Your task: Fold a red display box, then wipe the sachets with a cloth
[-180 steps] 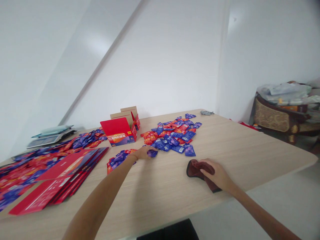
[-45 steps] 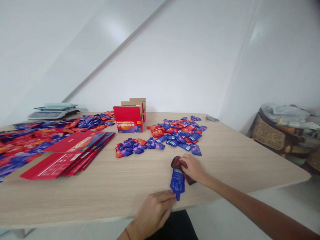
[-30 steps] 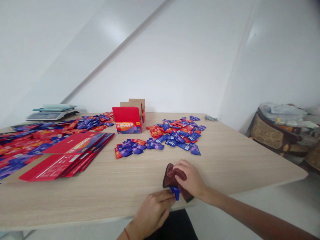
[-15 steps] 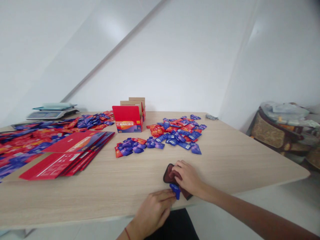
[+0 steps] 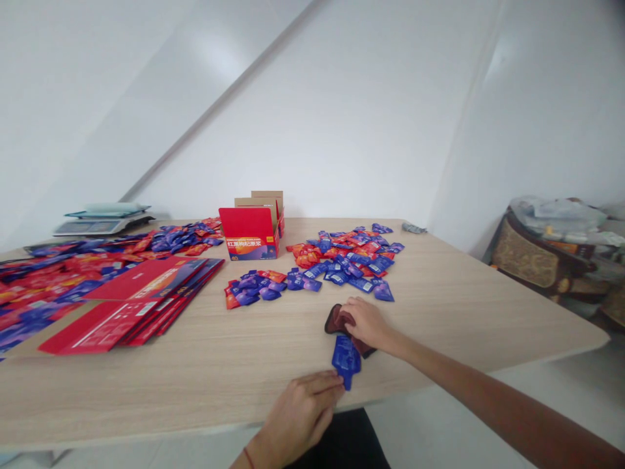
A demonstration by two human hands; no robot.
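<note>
In the head view a small blue spouted pouch (image 5: 346, 355) lies flat near the table's front edge. Its narrow end points towards me, and the fingertips of my left hand (image 5: 306, 405) pin that end down. The fingers of this hand are straight and close together. My right hand (image 5: 365, 322) grips a brown cloth with a dark border (image 5: 336, 320), bunched under its fingers. The cloth sits just beyond the pouch and to its right, touching its far end.
Blue and red pouches (image 5: 349, 257) lie in loose piles further back. Folded red cartons (image 5: 137, 303) and a large pouch heap (image 5: 49, 280) are on the left, near a scale (image 5: 97, 225). Opened red boxes (image 5: 251, 238) stand behind. A patterned chair (image 5: 525, 257) holding bags is at right.
My right hand has slid the brown cloth away from me along the pouch, uncovering most of the blue pouch. My left hand stays in place at the narrow end.
</note>
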